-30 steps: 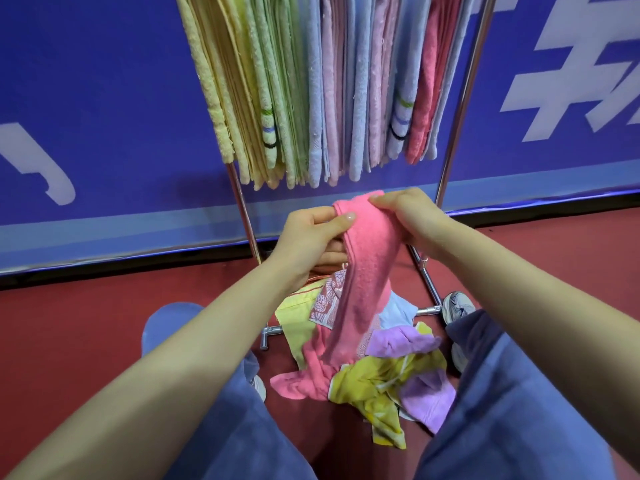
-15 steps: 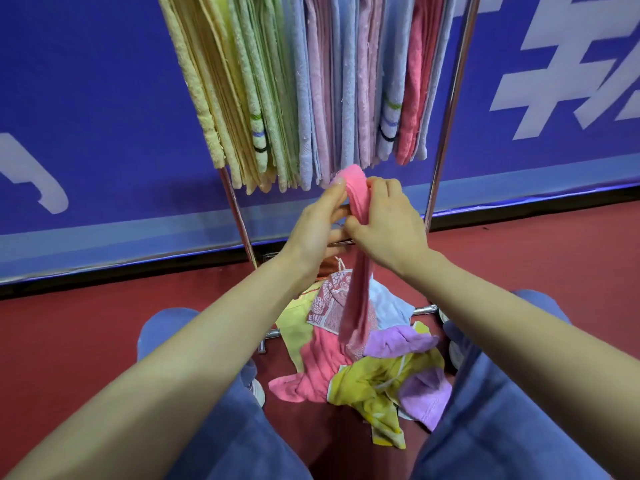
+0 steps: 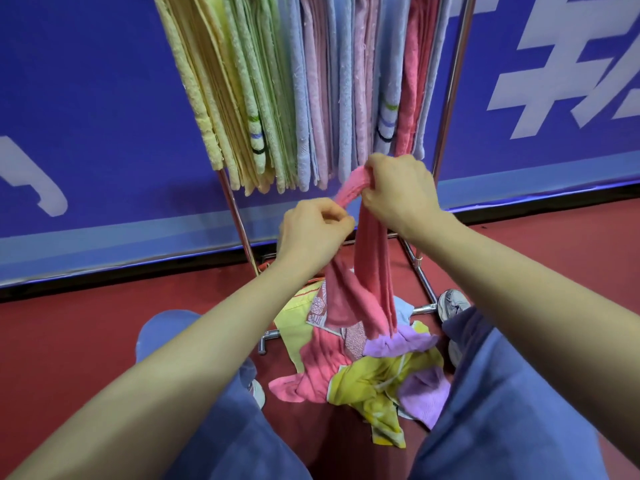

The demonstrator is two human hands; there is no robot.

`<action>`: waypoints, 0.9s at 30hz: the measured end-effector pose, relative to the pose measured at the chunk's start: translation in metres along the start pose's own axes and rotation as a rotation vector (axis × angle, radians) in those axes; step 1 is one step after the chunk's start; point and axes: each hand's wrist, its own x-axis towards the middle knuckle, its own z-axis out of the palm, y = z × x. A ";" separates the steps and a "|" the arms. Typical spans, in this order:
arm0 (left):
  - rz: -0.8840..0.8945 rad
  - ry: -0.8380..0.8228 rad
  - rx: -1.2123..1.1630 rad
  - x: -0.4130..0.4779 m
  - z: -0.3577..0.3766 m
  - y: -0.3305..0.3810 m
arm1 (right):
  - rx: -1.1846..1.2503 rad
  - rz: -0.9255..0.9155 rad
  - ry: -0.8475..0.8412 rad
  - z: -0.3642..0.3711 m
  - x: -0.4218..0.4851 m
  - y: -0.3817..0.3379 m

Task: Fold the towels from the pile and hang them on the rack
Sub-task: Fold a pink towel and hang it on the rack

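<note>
Red floor point(image 3: 69, 341) stretches wide on my left, below the blue printed wall banner point(image 3: 86, 98). The chrome tube rack point(image 3: 238, 220) has 1 pole just behind my left hand point(image 3: 313, 233), whose curled fingers pinch an end of the long pink terry towel point(image 3: 374, 271). Yellow, green, blue and pink hung towels point(image 3: 294, 81) crowd the rail, hems just above my right hand point(image 3: 398, 195), which clutches the towel's bunched top. It drapes onto the mixed cloth pile point(image 3: 367, 375) between my blue-trousered knees point(image 3: 502, 375)
</note>
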 end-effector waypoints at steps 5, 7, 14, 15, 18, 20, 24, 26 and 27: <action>0.168 0.105 0.202 0.015 0.000 0.020 | -0.041 -0.119 0.078 -0.016 0.006 -0.006; 0.234 0.094 0.236 0.021 0.000 0.031 | -0.051 -0.148 0.100 -0.024 0.007 -0.007; 0.372 0.221 0.279 0.048 0.002 0.053 | -0.035 -0.184 0.125 -0.040 0.014 0.011; 0.386 0.219 0.262 0.050 0.004 0.054 | -0.018 -0.155 0.138 -0.038 0.014 0.014; 0.463 0.245 0.206 0.051 0.009 0.060 | 0.054 -0.006 0.118 -0.021 0.007 0.021; 0.497 0.244 0.219 0.051 0.010 0.060 | 0.062 0.061 0.026 -0.008 0.001 0.028; 0.488 0.114 0.492 0.064 0.003 0.060 | 0.050 0.095 -0.014 -0.016 0.017 0.043; 0.455 0.060 0.534 0.075 -0.001 0.068 | 0.051 0.068 0.014 -0.037 0.036 0.049; 0.455 0.064 0.508 0.080 -0.002 0.078 | 0.050 0.049 0.041 -0.049 0.048 0.052</action>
